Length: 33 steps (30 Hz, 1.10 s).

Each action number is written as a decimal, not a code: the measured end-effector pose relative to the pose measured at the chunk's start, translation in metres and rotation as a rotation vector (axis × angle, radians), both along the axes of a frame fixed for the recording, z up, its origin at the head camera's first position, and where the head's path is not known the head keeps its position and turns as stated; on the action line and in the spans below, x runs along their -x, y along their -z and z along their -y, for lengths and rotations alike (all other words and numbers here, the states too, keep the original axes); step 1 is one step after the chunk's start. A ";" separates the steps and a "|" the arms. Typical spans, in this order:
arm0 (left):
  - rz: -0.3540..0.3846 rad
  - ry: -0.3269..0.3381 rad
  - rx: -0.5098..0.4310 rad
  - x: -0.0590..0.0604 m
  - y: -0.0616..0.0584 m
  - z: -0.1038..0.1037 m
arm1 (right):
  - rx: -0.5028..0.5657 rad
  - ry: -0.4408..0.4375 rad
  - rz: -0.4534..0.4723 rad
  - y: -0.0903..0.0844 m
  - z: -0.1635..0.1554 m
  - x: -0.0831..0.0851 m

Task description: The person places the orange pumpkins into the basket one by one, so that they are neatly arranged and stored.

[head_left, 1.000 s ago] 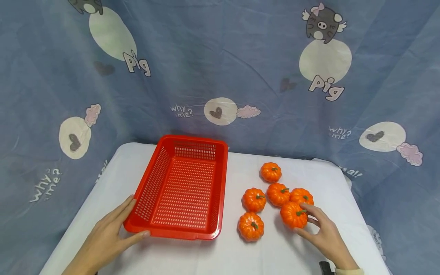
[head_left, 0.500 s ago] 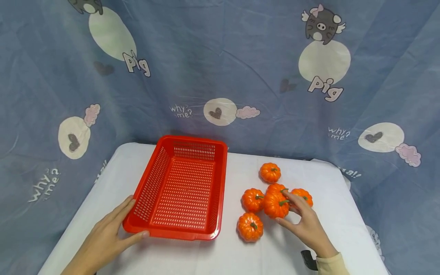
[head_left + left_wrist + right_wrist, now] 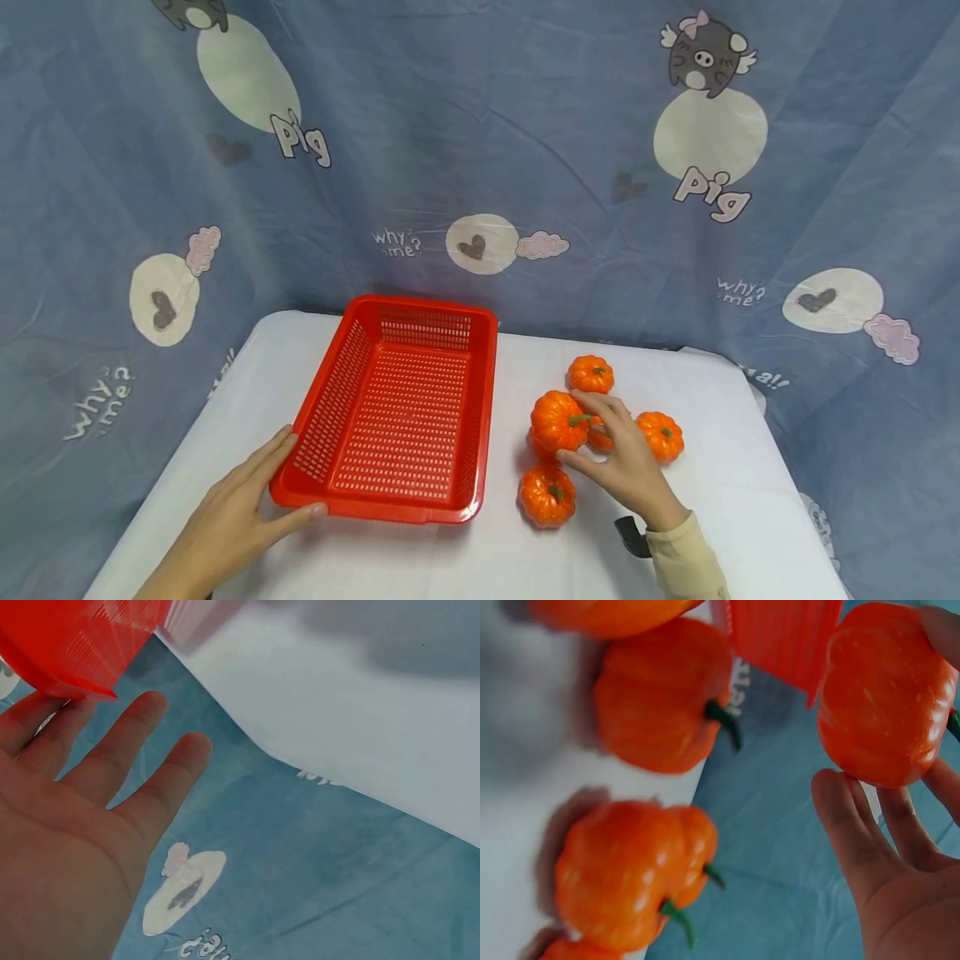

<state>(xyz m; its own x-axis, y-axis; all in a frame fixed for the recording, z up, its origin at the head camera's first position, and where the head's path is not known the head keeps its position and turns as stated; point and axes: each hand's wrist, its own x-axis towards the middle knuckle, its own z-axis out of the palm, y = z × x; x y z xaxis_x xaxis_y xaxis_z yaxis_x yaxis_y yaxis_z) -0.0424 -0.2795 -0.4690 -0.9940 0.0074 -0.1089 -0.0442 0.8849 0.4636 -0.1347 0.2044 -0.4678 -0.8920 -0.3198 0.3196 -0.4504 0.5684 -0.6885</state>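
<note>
A toy pumpkin point(image 3: 557, 421), orange with a green stem, is in my right hand point(image 3: 632, 471). Thumb and fingers grip it from the right, and the right wrist view shows this pumpkin point(image 3: 885, 697) raised beside others on the table. In the head view it overlaps another pumpkin point(image 3: 542, 450), mostly hidden behind it. My fingers partly cover a further pumpkin point(image 3: 600, 437). A red plastic basket point(image 3: 420, 510) with slotted walls holds nothing inside. My left hand point(image 3: 232, 512) touches its near-left corner with extended fingers, thumb along the front rim.
Loose pumpkins lie around the right hand: one at the back point(image 3: 591, 374), one to the right point(image 3: 662, 437), one nearer the front point(image 3: 547, 496). The white table point(image 3: 720, 383) ends at a blue printed curtain point(image 3: 480, 150) behind and at the sides.
My right hand has carried the gripped pumpkin leftward and slightly back, from beside the right-hand pumpkin to over the left ones. The left hand and basket have stayed put.
</note>
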 end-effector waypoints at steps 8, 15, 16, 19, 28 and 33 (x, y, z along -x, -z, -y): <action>-0.006 0.006 -0.007 0.001 0.000 -0.001 | 0.063 -0.070 0.023 -0.010 0.027 0.008; -0.017 0.009 -0.010 0.000 0.000 0.000 | 0.109 -0.149 0.052 -0.018 0.058 0.011; -0.015 0.008 -0.008 0.000 0.001 0.000 | 0.106 -0.156 0.052 -0.019 0.063 0.012; -0.015 0.009 -0.010 0.000 0.001 0.000 | 0.080 -0.179 0.041 -0.021 0.075 0.014; -0.016 0.014 -0.008 -0.001 0.000 0.000 | 0.122 -0.293 0.037 -0.024 0.114 0.025; -0.018 0.014 -0.015 -0.001 0.001 -0.001 | 0.065 -0.309 0.057 -0.034 0.133 0.031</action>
<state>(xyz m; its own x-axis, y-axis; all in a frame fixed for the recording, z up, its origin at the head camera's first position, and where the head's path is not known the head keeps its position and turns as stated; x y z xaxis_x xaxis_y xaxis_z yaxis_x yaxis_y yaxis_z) -0.0415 -0.2784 -0.4700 -0.9957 0.0225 -0.0903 -0.0235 0.8785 0.4771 -0.1655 0.0710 -0.4340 -0.7728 -0.5588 0.3010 -0.5548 0.3645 -0.7478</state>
